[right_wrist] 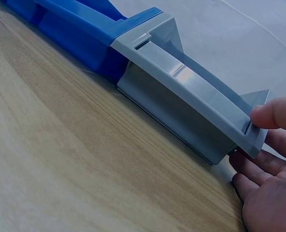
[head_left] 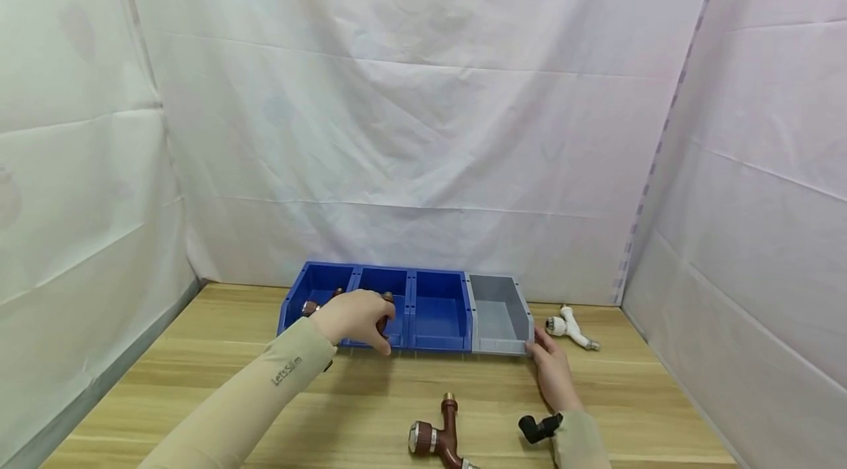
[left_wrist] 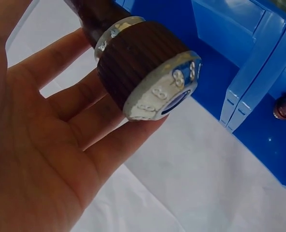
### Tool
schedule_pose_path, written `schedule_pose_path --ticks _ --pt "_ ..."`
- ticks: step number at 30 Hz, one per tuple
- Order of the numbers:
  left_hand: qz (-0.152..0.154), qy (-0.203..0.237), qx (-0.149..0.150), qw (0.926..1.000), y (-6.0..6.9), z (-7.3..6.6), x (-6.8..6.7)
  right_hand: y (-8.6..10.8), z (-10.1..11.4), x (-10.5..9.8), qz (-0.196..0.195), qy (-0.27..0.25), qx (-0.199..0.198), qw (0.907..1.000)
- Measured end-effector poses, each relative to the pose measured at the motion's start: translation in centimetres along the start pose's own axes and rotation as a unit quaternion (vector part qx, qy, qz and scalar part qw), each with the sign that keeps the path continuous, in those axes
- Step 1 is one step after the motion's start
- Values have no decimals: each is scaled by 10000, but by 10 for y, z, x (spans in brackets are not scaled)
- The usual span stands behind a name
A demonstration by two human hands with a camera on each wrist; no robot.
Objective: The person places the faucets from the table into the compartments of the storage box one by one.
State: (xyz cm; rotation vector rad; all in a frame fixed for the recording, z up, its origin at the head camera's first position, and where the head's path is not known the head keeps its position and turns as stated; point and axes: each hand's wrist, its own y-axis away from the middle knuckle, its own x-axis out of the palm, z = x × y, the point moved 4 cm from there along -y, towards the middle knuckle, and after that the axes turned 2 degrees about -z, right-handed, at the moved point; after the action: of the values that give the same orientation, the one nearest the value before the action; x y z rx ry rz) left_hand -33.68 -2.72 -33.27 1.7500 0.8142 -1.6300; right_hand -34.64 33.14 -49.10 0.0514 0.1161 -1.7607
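Observation:
Over the second blue bin (head_left: 377,342) from the left, my left hand (head_left: 354,316) holds a brown faucet (left_wrist: 140,65) with a ribbed knob and silver cap. The fingers lie behind the knob in the left wrist view; much of the faucet's body is out of sight there. My right hand (head_left: 554,375) grips the front right corner of the grey bin (right_wrist: 181,104), thumb on the rim and fingers below. Another brown faucet (head_left: 311,307) lies in the leftmost blue bin (head_left: 284,311), partly hidden by the left arm.
The third blue bin (head_left: 440,342) adjoins the grey one. A brown faucet (head_left: 448,434) lies on the wooden table (head_left: 370,410) near the front. A white faucet (head_left: 573,329) lies right of the bins. Beside the right wrist is a black elbow-shaped piece (head_left: 537,428). White curtains (head_left: 397,131) surround the table.

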Motion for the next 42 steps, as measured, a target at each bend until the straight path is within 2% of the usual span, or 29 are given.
schedule_pose_path --ticks 9,17,24,34,42 --pt "-94 -40 70 9999 -5 0 -3 -2 -3 1 -9 -89 50 9999" --pt "-57 -51 -97 9999 -10 5 -3 -1 -1 2 -19 -170 69 9998" --pt "-58 -13 -124 9999 -15 8 1 -3 0 2 -66 -260 61 9996" --pt "22 37 -388 9992 -18 12 2 -3 -4 3 -21 -291 79 9995" --pt "1 1 -453 9990 -22 15 2 -3 -2 3 -134 -149 3 9998"
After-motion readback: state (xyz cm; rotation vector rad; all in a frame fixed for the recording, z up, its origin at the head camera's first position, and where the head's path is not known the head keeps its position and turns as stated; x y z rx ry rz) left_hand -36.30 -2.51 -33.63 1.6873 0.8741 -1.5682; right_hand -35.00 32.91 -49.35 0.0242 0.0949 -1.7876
